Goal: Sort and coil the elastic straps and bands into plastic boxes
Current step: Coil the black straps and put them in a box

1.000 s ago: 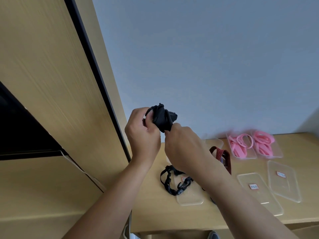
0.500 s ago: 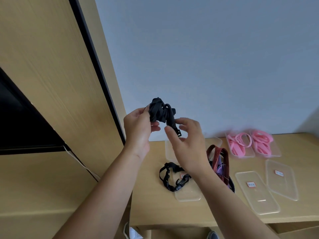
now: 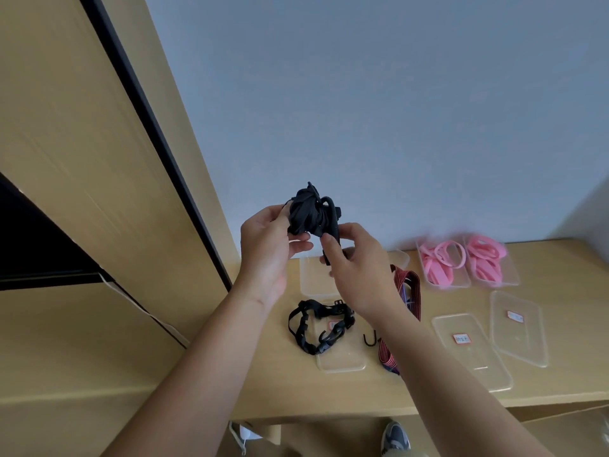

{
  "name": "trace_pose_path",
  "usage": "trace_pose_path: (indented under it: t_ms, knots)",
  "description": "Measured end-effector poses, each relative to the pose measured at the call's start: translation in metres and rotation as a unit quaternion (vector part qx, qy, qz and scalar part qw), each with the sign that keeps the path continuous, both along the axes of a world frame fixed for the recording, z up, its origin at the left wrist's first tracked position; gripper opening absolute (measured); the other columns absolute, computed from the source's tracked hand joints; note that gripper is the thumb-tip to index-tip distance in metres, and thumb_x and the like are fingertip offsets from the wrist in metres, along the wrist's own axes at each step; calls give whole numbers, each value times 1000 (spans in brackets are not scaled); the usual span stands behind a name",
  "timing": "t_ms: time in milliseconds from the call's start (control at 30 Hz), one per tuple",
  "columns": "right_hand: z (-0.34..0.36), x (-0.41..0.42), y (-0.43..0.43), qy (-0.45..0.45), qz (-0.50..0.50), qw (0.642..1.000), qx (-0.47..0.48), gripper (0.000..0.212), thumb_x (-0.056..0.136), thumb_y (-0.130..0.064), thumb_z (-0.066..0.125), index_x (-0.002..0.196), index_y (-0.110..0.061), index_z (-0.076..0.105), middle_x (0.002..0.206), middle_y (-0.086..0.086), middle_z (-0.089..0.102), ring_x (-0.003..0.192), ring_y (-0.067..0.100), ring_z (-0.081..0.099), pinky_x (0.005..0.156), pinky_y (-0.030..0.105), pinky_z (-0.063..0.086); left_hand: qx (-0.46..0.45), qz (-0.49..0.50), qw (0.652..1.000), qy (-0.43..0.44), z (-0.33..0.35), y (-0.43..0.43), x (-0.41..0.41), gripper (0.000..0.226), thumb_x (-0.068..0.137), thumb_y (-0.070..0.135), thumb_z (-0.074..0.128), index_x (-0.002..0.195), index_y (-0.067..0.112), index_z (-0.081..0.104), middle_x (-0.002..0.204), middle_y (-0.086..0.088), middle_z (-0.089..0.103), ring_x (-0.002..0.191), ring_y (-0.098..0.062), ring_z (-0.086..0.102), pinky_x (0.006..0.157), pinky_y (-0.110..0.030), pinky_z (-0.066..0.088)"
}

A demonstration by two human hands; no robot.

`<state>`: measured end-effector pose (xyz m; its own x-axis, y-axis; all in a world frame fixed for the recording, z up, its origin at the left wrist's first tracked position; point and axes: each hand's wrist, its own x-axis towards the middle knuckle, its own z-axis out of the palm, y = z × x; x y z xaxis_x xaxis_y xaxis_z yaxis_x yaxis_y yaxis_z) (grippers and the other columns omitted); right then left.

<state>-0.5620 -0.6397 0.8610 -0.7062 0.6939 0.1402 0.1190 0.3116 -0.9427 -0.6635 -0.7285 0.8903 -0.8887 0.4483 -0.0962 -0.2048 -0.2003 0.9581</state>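
Two hands hold a black strap (image 3: 306, 214) in the air above the desk (image 3: 270, 384), against the blue wall. The left hand (image 3: 267, 255) grips the wound bundle between thumb and curled fingers. The right hand (image 3: 359, 272) pinches the strap's loose end just below the bundle.

Under the hands an open clear box (image 3: 313, 278) sits on the desk. Nearer the person, a second black strap (image 3: 313, 328) lies uncoiled, partly on a clear lid (image 3: 342, 361). A red striped strap (image 3: 410, 288) runs beneath the right forearm, a black hook (image 3: 369, 339) beside it. Farther right, two boxes hold pink bands (image 3: 441, 262), with two labelled lids (image 3: 468, 347) in front of them.
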Motion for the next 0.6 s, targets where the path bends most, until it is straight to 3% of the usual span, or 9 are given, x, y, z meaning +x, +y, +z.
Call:
trace_pose_path:
  t_ms: [67,133,233,367,433,533,600]
  knots:
    - [-3,0,5,-10,-21,999,44,17,102,-41,48,103,-26,57,103,0,65,88,17,63,78,34,51,-21,-5,1000,19,-3,5,2,16,99,19,66,87,9,71,75,-8,69,59,-17,58,53,-27,51]
    - [-3,0,10,-8,-31,998,52,14,104,-39,44,97,-28,51,105,-2,58,91,11,59,73,24,43,-32,-4,999,24,-5,12,6,17,100,17,64,87,10,71,73,-7,69,58,-16,58,51,-27,50]
    - [-5,0,16,10,-33,999,33,14,104,-38,43,97,-27,48,106,-8,51,97,9,58,78,28,45,-6,-13,1000,-12,-3,23,10,20,100,10,59,83,8,69,67,-8,68,53,-17,55,48,-28,50]
    - [-6,2,31,30,-61,995,77,13,104,-32,45,98,-22,50,105,-4,47,94,-8,48,72,6,37,2,-13,1000,-5,2,40,11,27,100,5,57,76,10,68,65,-9,67,48,-18,53,47,-28,49]
    - [-5,2,40,34,-88,990,100,16,104,-30,46,98,-18,54,106,-2,47,95,-1,48,72,11,35,-23,-8,999,42,2,48,12,20,101,9,59,83,6,65,69,-9,68,50,-18,55,48,-29,48]
    - [-4,2,50,21,-143,974,173,23,104,-29,45,103,-10,58,108,3,46,98,23,43,84,35,38,-40,5,996,79,1,62,15,18,103,13,60,88,3,64,75,-11,68,52,-21,55,51,-30,49]
    - [-3,2,56,34,-151,973,171,22,104,-28,46,100,-9,56,104,4,48,94,26,43,83,42,41,-39,6,996,78,0,70,16,19,103,13,60,88,3,64,78,-14,68,53,-21,54,52,-30,49]
